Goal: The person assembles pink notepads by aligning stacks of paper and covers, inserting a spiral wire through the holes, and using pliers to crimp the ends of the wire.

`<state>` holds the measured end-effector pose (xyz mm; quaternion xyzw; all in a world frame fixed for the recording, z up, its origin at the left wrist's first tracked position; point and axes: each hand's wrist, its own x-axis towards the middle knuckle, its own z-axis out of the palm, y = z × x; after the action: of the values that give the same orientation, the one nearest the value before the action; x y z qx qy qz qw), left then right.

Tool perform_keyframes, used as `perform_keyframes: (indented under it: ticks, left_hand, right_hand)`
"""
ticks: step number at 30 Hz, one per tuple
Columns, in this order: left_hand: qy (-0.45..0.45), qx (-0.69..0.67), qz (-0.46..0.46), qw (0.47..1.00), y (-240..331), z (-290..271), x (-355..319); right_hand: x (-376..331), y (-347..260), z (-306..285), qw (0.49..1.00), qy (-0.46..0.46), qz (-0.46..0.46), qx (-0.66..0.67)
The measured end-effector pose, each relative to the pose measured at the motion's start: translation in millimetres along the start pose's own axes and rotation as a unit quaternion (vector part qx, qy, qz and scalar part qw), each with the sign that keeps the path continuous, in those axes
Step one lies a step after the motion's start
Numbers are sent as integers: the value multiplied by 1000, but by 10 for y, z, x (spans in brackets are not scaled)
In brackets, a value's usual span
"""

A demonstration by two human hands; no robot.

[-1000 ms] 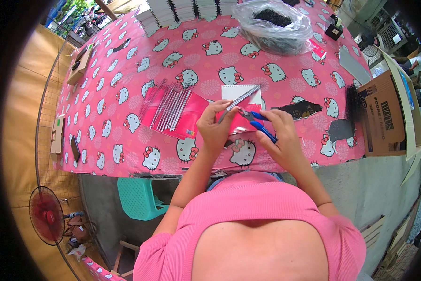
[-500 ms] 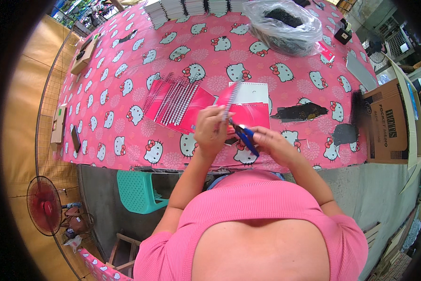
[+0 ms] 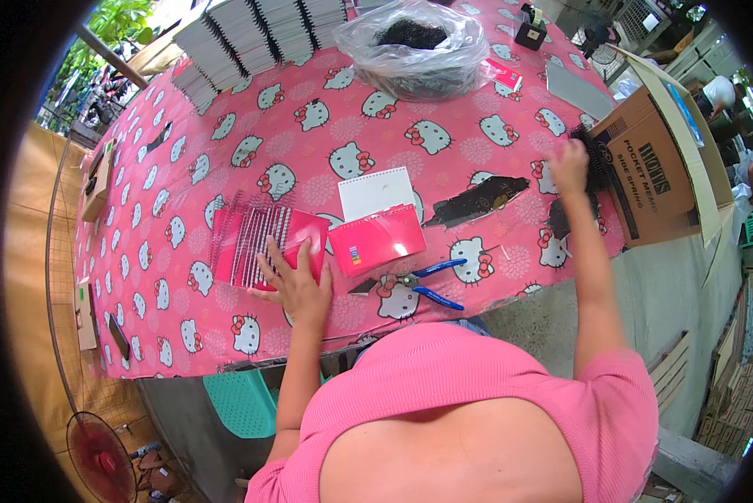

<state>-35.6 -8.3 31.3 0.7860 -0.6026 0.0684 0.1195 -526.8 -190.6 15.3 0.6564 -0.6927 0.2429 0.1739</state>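
Observation:
My left hand [image 3: 299, 285] lies with fingers spread on a row of overlapping pink spiral notepads [image 3: 255, 243]. My right hand [image 3: 570, 170] is stretched out at the right, fingers bunched beside a heap of black spiral coils [image 3: 596, 159]; blur hides what, if anything, they hold. Between my hands lie pink-covered pads [image 3: 378, 241] without visible coils, with a white punched sheet [image 3: 376, 193] behind them. Blue-handled pliers [image 3: 439, 298] rest on the table near its front edge, handles apart.
A clear plastic bag [image 3: 468, 63] of black coils stands at the back, with stacked spiral-bound books [image 3: 242, 38] left of it. An open cardboard box [image 3: 653, 168] stands at the right edge. Dark torn patches [image 3: 481, 199] mark the pink tablecloth.
My hands have parted. The pliers left my right hand and lie on the table; that hand moved right to the black coils. My left hand let go of its pad and moved onto the row.

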Motion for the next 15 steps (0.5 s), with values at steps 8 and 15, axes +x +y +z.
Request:
perform_keyframes:
  ticks: [8,15]
  left_hand:
    - [-33,45,-37,998,-190,39,112]
    - [-41,-52,46,997,238,-151,385]
  right_hand:
    - [496,677,221,960,-157,215,-86]
    - [626,993,52,978,-123,136,-99]
